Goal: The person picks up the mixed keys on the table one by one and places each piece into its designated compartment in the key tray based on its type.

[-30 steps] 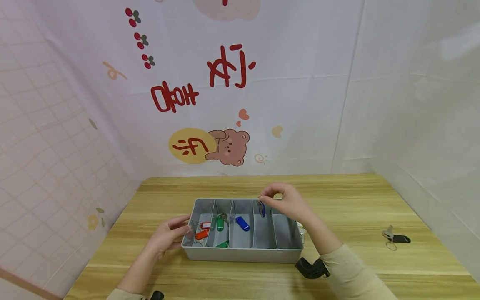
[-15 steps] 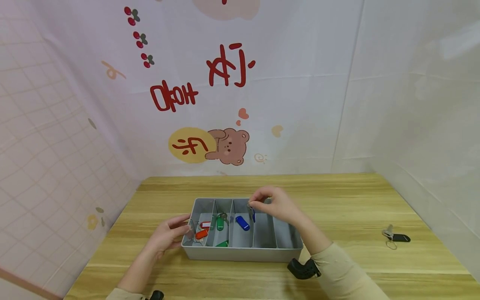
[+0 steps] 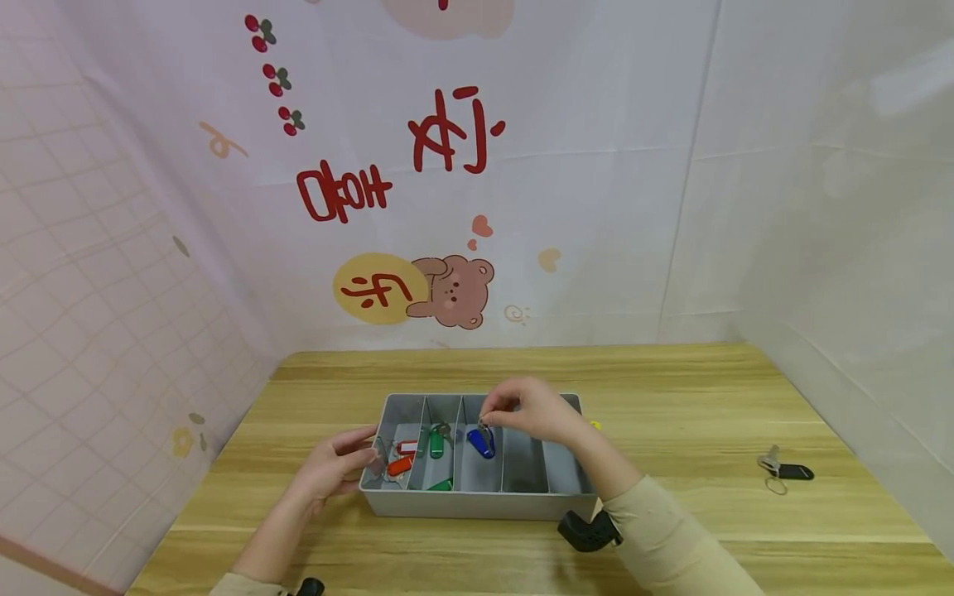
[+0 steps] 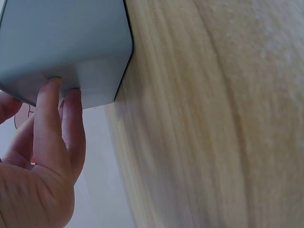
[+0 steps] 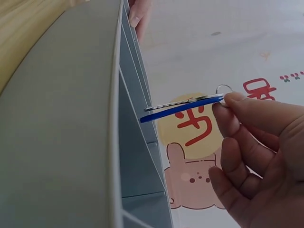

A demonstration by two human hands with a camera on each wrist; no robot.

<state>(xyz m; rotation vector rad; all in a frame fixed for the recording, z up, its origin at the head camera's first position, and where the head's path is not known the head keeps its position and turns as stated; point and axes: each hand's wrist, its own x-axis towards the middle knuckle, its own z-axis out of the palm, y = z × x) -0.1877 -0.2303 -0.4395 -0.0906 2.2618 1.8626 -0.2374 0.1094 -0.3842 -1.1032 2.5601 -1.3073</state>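
Observation:
A grey divided box (image 3: 477, 504) stands on the table. My left hand (image 3: 339, 465) holds its left end wall, thumb at the rim and fingers against the outside, as the left wrist view shows. My right hand (image 3: 532, 410) pinches the ring of a blue key tag (image 5: 183, 110) with a metal key (image 5: 173, 103) beside it. Tag and key hang over the third compartment from the left. Another blue key tag (image 3: 477, 444) lies in that compartment, partly overlapped by the held one in the head view.
Red key tags (image 3: 400, 466) lie in the leftmost compartment, green key tags (image 3: 436, 442) with a key in the second. A black key tag (image 3: 796, 472) with a key lies on the table (image 3: 693, 397) at the right. Something yellow (image 3: 595, 425) peeks out behind the box.
My right hand has moved left and slightly down with the blue key tag, from over the fourth compartment to over the third. My left hand has stayed on the box.

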